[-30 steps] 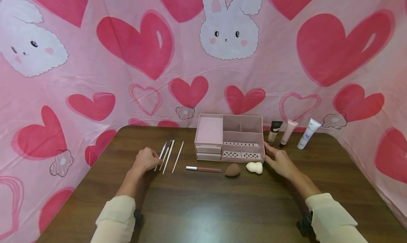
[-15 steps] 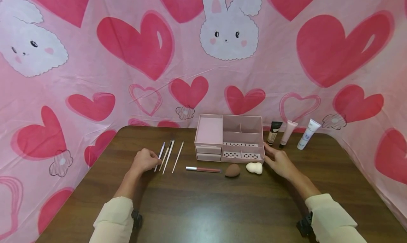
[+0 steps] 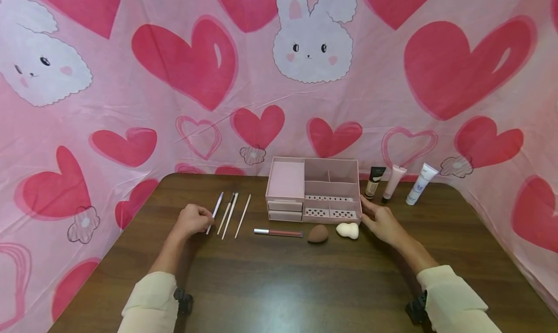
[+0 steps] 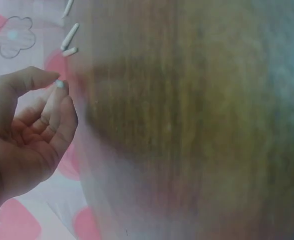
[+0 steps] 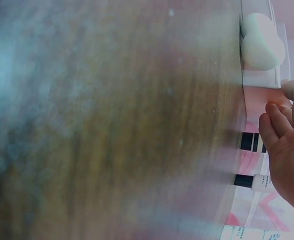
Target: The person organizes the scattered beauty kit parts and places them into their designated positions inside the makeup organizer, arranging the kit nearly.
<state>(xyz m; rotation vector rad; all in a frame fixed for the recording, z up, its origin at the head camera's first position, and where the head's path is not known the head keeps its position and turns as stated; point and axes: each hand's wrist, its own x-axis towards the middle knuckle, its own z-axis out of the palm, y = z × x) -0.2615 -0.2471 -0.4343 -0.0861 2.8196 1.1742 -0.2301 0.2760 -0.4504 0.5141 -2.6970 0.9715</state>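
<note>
Between thumb and fingertips my left hand pinches a slim white stick with a lilac end; its near tip shows in the left wrist view. The stick's exact kind is too small to tell. To its right lie a thin makeup brush with a pale handle, a white brush and a thin pale stick. My right hand rests its fairly straight fingers against the right side of a pink makeup organizer, which has drawers and several compartments.
Before the organizer lie a lip gloss tube, a brown makeup sponge and a cream sponge. Behind my right hand stand a black-and-beige tube, a pink tube and a white tube. A printed cloth hangs behind the table.
My left hand has drawn slightly to the left with the slim white stick, widening the gap to the brushes beside it. My right hand stays at the organizer's side.
</note>
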